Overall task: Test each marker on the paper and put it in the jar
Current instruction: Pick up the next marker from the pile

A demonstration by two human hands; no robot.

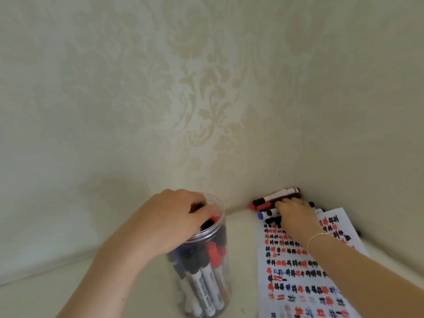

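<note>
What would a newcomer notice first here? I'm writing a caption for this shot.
Probably the clear jar at bottom centre, packed with capped markers, with the left hand at its mouth. Next, the paper on the right, covered in rows of red, black and blue test marks. Beyond it the right hand rests on a pile of markers against the patterned wall.
</note>
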